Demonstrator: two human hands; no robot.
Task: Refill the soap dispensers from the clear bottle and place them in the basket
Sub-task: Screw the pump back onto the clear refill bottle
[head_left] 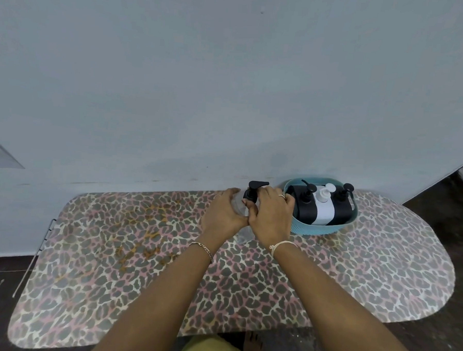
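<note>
A clear bottle (242, 233) with a black pump top (254, 189) stands at the back of the leopard-print board, mostly hidden behind my hands. My left hand (224, 212) wraps around the bottle's body. My right hand (272, 213) grips the black pump collar from the right. To the right stands a light blue basket (321, 228) holding three dispensers: a black one (305, 206), a white one (324, 208) and another black one (343, 204), all upright with pumps on.
The leopard-print board (140, 264) spans most of the view, with brown stains on its left half. A pale wall rises right behind the bottle and basket. Dark floor shows at the right and left edges.
</note>
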